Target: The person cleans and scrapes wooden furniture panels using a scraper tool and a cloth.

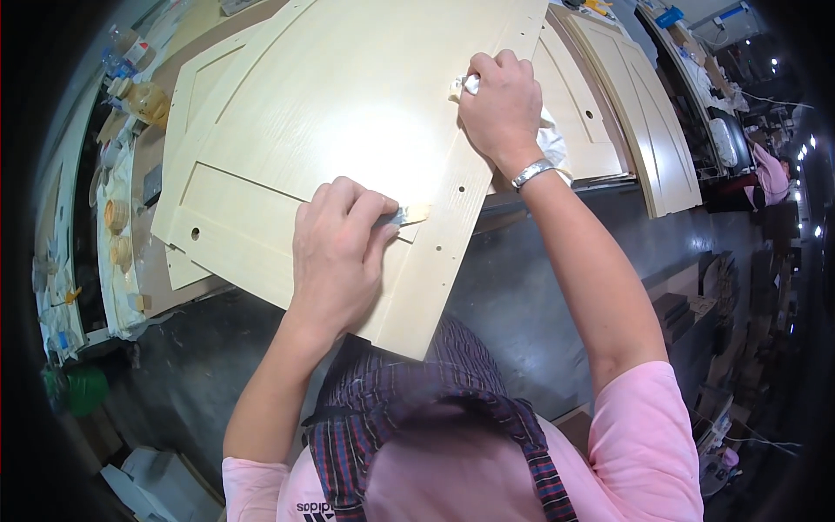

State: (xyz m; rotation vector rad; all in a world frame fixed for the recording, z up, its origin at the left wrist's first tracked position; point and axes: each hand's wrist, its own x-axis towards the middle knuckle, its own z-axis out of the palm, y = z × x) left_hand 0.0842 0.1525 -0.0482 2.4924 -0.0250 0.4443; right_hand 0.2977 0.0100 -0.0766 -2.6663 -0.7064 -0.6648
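Note:
A large cream-coloured cabinet door panel (348, 113) with recessed grooves and small holes lies tilted in front of me, one corner reaching toward my apron. My left hand (335, 239) is closed, pinching a small flat piece with a greyish part and a pale yellow tip (414, 214) against the panel near a groove. What exactly this piece is, I cannot make out. At the panel's right edge, my right hand (504, 104) is curled around a crumpled white cloth (550, 143). Part of the cloth sticks out by the fingers, and more hangs below the palm.
More cream panels (639, 113) lie behind and to the right. On the left, a cluttered bench holds a jar of amber liquid (146, 102), clear bottles (130, 48) and small tubs (116, 215). A white box (161, 487) stands lower left. Another person (770, 178) is far right.

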